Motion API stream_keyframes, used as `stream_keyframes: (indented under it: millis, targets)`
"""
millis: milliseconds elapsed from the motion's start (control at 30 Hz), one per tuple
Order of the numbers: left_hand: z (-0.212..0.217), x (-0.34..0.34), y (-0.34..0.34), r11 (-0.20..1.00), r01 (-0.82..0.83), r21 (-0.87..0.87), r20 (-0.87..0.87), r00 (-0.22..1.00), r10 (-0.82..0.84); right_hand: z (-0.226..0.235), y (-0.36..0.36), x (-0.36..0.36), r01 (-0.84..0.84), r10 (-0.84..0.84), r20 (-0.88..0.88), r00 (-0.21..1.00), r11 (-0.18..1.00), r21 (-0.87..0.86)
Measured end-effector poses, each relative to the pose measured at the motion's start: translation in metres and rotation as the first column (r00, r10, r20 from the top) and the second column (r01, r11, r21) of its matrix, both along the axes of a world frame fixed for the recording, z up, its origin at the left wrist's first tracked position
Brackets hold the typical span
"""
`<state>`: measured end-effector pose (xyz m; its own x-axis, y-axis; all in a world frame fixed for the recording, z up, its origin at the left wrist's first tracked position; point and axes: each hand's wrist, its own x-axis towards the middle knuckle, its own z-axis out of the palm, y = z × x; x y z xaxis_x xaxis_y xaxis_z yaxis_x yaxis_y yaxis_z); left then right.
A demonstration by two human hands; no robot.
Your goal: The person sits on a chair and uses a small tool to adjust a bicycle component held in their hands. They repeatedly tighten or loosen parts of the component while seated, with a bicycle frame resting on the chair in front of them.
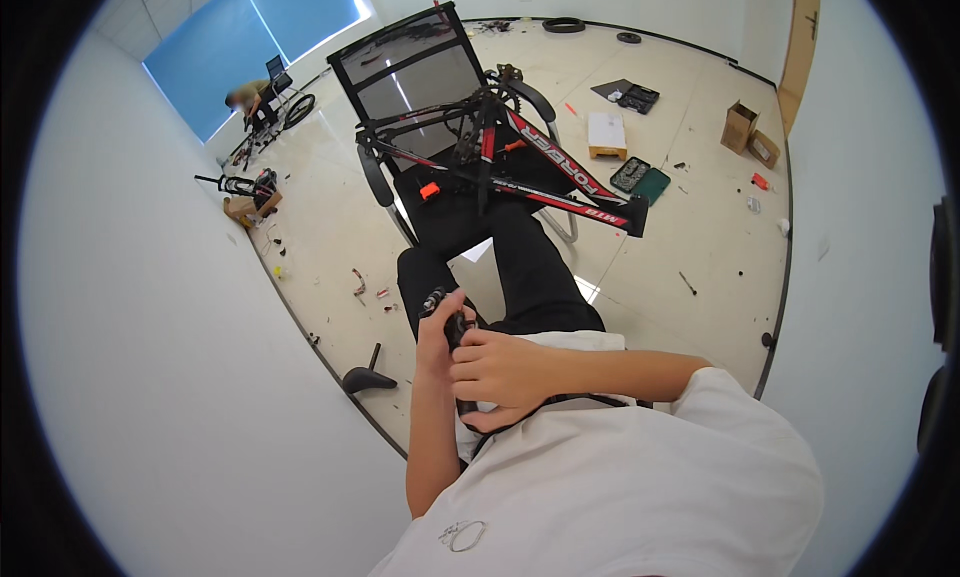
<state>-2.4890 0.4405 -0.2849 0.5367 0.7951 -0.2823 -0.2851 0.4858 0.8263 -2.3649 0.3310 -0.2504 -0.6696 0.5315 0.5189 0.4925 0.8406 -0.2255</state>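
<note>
Close to my body, my left hand [436,339] is closed around a small black part with a metallic end [433,301]; its exact kind I cannot make out. My right hand [508,370] presses against the same part from the right, fingers curled over its lower section and hiding most of it. Beyond my knees, a black, red and white bicycle frame [568,167] lies across a black mesh chair [405,62]. A small orange object [429,191] rests on the chair seat beside the frame.
An open green tool case [652,186], a white-topped box [606,135] and cardboard boxes [739,127] stand on the floor to the right. At left lie a bicycle saddle [369,379] and scattered small parts. Another person [256,99] bends over near a wheel, far left.
</note>
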Motion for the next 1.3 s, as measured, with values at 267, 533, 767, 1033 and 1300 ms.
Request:
stream_keyframes:
  millis: [267,533,767,1033,1300]
  targets:
    - [0.01,-0.005,-0.012,0.994,-0.068,-0.085,0.334,0.938,0.093,0.006,-0.011,0.056,0.163,-0.16,-0.069,0.985,0.986,0.033]
    - [0.007,0.005,-0.017,0.997,0.065,-0.031,0.41,0.911,-0.046,-0.027,0.036,0.096,0.056,-0.399,-0.27,0.876,0.642,-0.765]
    - [0.001,0.006,-0.018,0.992,-0.079,0.098,0.395,0.918,0.034,-0.046,0.029,0.084,-0.231,-0.167,-0.325,0.931,0.421,-0.877]
    - [-0.008,0.022,-0.034,0.994,0.081,0.074,0.242,0.966,-0.096,-0.057,0.08,0.099,-0.148,-0.44,-0.523,0.73,0.645,-0.749]
    - [-0.022,0.021,-0.023,0.999,-0.018,-0.031,0.217,0.976,0.024,0.023,0.049,0.038,-0.083,-0.064,-0.351,0.934,0.918,-0.388]
